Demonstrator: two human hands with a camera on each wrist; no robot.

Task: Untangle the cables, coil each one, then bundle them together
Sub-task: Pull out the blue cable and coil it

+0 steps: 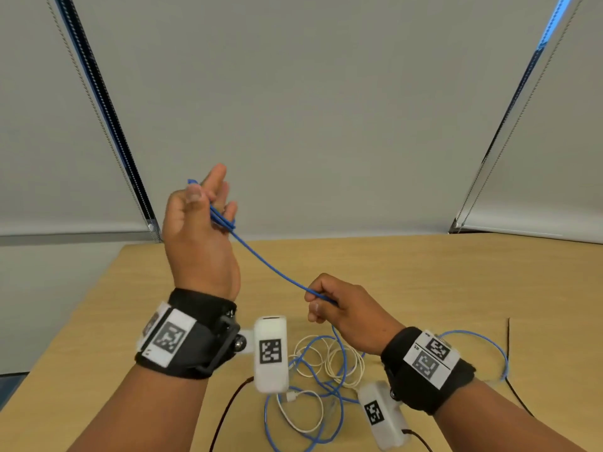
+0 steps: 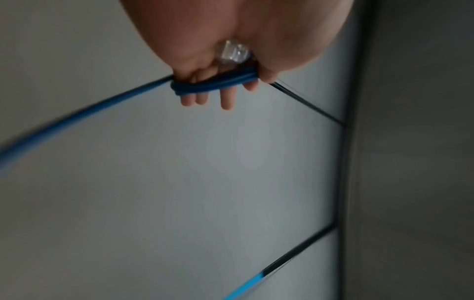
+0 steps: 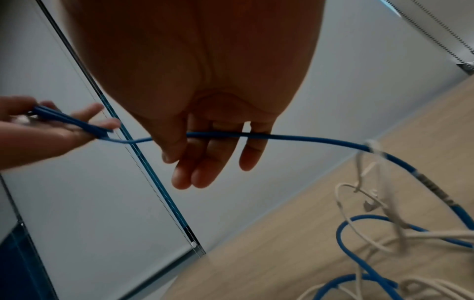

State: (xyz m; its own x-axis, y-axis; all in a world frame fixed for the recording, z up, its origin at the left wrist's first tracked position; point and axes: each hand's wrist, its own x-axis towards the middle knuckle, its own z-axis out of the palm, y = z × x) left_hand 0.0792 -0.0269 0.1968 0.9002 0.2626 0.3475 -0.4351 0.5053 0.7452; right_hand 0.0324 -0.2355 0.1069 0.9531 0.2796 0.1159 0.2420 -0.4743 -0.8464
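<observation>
Winding goes round the raised left hand [image 1: 199,223], whose straight fingers serve as a spool for the thin blue network cable [image 1: 270,265]. Lower, the right hand [image 1: 346,311] pinches it taut above the tangled white cord [image 1: 329,357] on the wooden table [image 1: 424,272].

— How does the person hold the left hand [image 1: 195,230]?

— Raised upright on a vertical forearm, fingers extended and slightly spread, thumb pressed in toward them. Turns of the blue cable [image 1: 270,270] are wound across the fingers [image 2: 227,99], and its clear plug sits against the palm.

— And the right hand [image 1: 346,313]?

— Lower and nearer the body, forearm reaching forward. Its thumb and index finger pinch the cable; from the right wrist view the other fingers [image 3: 202,168] hang loosely straight beneath it
</observation>
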